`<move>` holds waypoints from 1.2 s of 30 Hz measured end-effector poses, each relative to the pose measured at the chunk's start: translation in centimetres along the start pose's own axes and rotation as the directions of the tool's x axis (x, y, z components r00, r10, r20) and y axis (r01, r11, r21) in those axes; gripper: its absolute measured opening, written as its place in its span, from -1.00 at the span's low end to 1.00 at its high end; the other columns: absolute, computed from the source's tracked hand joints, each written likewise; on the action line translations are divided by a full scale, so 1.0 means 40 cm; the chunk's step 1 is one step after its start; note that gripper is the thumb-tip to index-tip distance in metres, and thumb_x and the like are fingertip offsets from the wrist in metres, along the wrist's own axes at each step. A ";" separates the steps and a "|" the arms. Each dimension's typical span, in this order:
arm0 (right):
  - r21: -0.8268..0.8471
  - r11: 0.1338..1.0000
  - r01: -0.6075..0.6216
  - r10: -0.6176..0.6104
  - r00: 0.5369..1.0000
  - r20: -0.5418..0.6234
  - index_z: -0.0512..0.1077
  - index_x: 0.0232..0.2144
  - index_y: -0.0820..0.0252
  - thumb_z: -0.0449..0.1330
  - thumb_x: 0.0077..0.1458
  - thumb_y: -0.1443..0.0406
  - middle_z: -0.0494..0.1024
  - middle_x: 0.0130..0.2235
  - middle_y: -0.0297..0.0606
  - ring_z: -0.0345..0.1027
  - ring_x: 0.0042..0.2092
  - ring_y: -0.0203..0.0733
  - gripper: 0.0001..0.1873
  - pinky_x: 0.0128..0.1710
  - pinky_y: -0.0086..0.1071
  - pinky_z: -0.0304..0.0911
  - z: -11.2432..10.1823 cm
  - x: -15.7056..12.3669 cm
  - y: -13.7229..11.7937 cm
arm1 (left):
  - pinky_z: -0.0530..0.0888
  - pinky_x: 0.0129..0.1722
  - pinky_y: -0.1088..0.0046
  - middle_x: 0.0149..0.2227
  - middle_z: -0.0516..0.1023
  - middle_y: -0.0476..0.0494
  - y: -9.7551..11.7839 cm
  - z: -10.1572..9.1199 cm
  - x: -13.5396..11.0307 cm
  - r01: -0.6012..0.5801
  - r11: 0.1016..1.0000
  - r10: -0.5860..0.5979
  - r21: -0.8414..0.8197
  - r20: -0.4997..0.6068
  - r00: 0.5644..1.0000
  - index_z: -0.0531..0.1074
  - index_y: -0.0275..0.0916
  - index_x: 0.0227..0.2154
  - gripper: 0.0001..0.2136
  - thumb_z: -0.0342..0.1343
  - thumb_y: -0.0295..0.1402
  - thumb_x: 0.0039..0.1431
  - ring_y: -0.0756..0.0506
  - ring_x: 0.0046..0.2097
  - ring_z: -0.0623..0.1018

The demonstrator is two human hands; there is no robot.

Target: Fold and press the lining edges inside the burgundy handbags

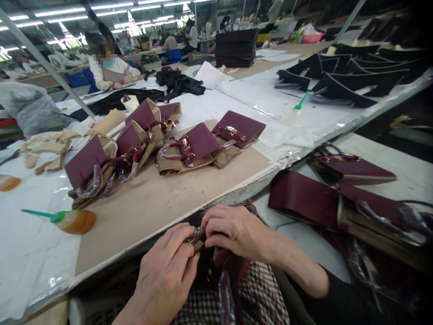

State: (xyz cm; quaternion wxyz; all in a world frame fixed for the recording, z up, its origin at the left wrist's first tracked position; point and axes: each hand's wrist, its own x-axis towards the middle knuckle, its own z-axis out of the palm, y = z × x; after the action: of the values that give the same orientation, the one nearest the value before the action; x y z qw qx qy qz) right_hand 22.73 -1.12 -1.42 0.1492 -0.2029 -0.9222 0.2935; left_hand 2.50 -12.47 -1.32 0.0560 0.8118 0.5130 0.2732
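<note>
On my lap, below the table's front edge, is a maroon handbag (241, 266) with a plastic-wrapped handle hanging toward me. My left hand (165, 271) is closed, fingertips and thumb pinching a brown edge of this bag. Close by on the right, my right hand (237, 228) has its fingers curled onto the same edge. Both hands hide most of the bag's body. On the table ahead lie several more maroon handbags, among them one handbag (199, 142) with a gold clasp and brown lower part.
A squeeze bottle (79, 221) of amber liquid with a green nozzle lies at left on the table. More maroon bags (304, 198) lie on a white surface at right. Black panels (365, 83) stand farther back. A co-worker (110, 70) sits across the table.
</note>
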 end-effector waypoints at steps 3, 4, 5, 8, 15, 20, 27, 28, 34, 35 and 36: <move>-0.023 0.999 -0.047 0.047 0.999 -0.020 0.47 -0.32 0.17 0.22 0.27 0.23 0.57 -0.22 -0.30 0.41 -0.15 -0.19 -0.86 -0.15 -0.38 0.28 0.005 -0.007 -0.008 | 0.55 -0.07 0.38 -0.02 0.50 -0.18 0.002 -0.005 0.000 0.111 0.988 -0.103 -0.106 0.073 0.992 0.44 -0.22 -0.36 -0.90 0.09 -0.48 0.28 -0.10 -0.06 0.57; -0.035 0.997 -0.075 0.074 0.997 -0.035 0.46 -0.32 0.17 0.22 0.26 0.24 0.57 -0.23 -0.30 0.41 -0.16 -0.19 -0.87 -0.17 -0.38 0.27 0.009 -0.010 -0.010 | 0.56 -0.09 0.41 -0.03 0.51 -0.16 -0.001 -0.003 -0.004 0.149 0.981 -0.140 -0.121 0.078 0.987 0.46 -0.21 -0.32 -0.92 0.10 -0.46 0.29 -0.08 -0.09 0.58; -0.049 0.993 -0.105 0.102 0.993 -0.055 0.45 -0.33 0.17 0.23 0.24 0.24 0.57 -0.24 -0.30 0.41 -0.17 -0.19 -0.87 -0.19 -0.38 0.26 0.013 -0.012 -0.013 | 0.56 -0.11 0.44 -0.04 0.51 -0.14 -0.005 0.000 -0.009 0.182 0.975 -0.175 -0.129 0.068 0.982 0.49 -0.19 -0.28 -0.92 0.10 -0.44 0.31 -0.06 -0.10 0.59; -0.088 0.979 -0.185 0.174 0.977 -0.122 0.43 -0.39 0.17 0.26 0.17 0.26 0.56 -0.29 -0.32 0.42 -0.22 -0.18 -0.88 -0.26 -0.37 0.21 0.031 -0.011 -0.018 | 0.54 -0.09 0.50 -0.07 0.54 -0.08 -0.017 0.016 -0.024 0.242 0.956 -0.244 -0.166 0.008 0.970 0.53 -0.14 -0.25 -0.91 0.13 -0.43 0.30 -0.04 -0.11 0.60; -0.057 0.957 -0.286 0.271 0.945 -0.185 0.39 -0.48 0.17 0.27 0.11 0.29 0.56 -0.37 -0.35 0.41 -0.28 -0.20 -0.84 -0.31 -0.37 0.13 0.044 0.006 -0.029 | 0.52 0.01 0.37 -0.06 0.55 -0.10 -0.029 0.057 -0.043 0.321 0.908 -0.353 -0.270 -0.076 0.933 0.48 -0.16 -0.36 -0.94 0.18 -0.40 0.25 -0.10 -0.05 0.61; -0.058 0.944 -0.324 0.309 0.932 -0.188 0.40 -0.50 0.17 0.27 0.10 0.29 0.55 -0.40 -0.34 0.39 -0.31 -0.22 -0.83 -0.36 -0.38 0.08 0.043 0.009 -0.037 | 0.58 -0.09 0.31 0.08 0.48 -0.16 -0.029 0.053 -0.029 0.595 0.614 -0.652 -0.518 0.091 0.753 0.23 -0.17 -0.39 -0.76 0.22 -0.29 0.19 -0.13 -0.09 0.63; -0.070 0.940 -0.335 0.317 0.929 -0.189 0.40 -0.50 0.17 0.27 0.12 0.26 0.55 -0.40 -0.35 0.39 -0.30 -0.22 -0.82 -0.36 -0.37 0.06 0.052 0.015 -0.036 | 0.49 -0.11 0.43 -0.07 0.56 -0.07 -0.045 0.016 0.005 0.662 0.594 -0.579 -0.457 0.328 0.746 0.48 -0.18 -0.35 -0.87 0.19 -0.24 0.22 -0.11 -0.10 0.58; -0.076 0.937 -0.340 0.322 0.928 -0.190 0.40 -0.49 0.17 0.27 0.12 0.27 0.55 -0.39 -0.35 0.39 -0.30 -0.21 -0.82 -0.36 -0.37 0.05 0.054 0.016 -0.036 | 0.48 -0.13 0.45 -0.09 0.57 -0.06 -0.047 0.016 0.005 0.650 0.608 -0.566 -0.456 0.325 0.757 0.49 -0.18 -0.36 -0.86 0.18 -0.23 0.24 -0.10 -0.12 0.57; -0.174 0.923 -0.344 0.320 0.935 -0.153 0.42 -0.46 0.17 0.32 0.15 0.15 0.54 -0.34 -0.33 0.40 -0.23 -0.17 -0.74 -0.39 -0.37 0.04 0.010 0.009 -0.018 | 0.47 -0.09 0.43 -0.14 0.60 -0.08 -0.078 0.022 0.002 0.504 0.752 -0.458 -0.425 0.215 0.863 0.52 -0.16 -0.37 -0.83 0.14 -0.23 0.27 -0.10 -0.12 0.58; -0.186 0.925 -0.331 0.312 0.942 -0.125 0.44 -0.44 0.16 0.32 0.15 0.13 0.56 -0.29 -0.32 0.41 -0.19 -0.16 -0.74 -0.38 -0.37 0.06 -0.007 0.004 -0.011 | 0.48 -0.10 0.42 -0.13 0.60 -0.09 -0.086 0.022 0.004 0.511 0.750 -0.454 -0.420 0.234 0.860 0.52 -0.16 -0.38 -0.83 0.15 -0.22 0.26 -0.11 -0.12 0.58; -0.191 0.930 -0.314 0.302 0.949 -0.092 0.47 -0.41 0.15 0.32 0.16 0.14 0.57 -0.25 -0.32 0.42 -0.14 -0.15 -0.77 -0.36 -0.38 0.08 -0.025 -0.001 -0.002 | 0.49 -0.12 0.41 -0.10 0.61 -0.10 -0.093 0.023 0.008 0.528 0.739 -0.458 -0.418 0.263 0.849 0.52 -0.16 -0.38 -0.82 0.15 -0.20 0.25 -0.13 -0.11 0.59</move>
State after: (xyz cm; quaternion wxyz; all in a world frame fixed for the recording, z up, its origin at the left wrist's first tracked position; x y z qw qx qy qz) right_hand 23.12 -0.72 -0.60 0.1081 -0.3681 -0.8990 0.2112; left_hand 0.08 -10.30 -3.35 0.3601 0.6245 0.6213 0.3070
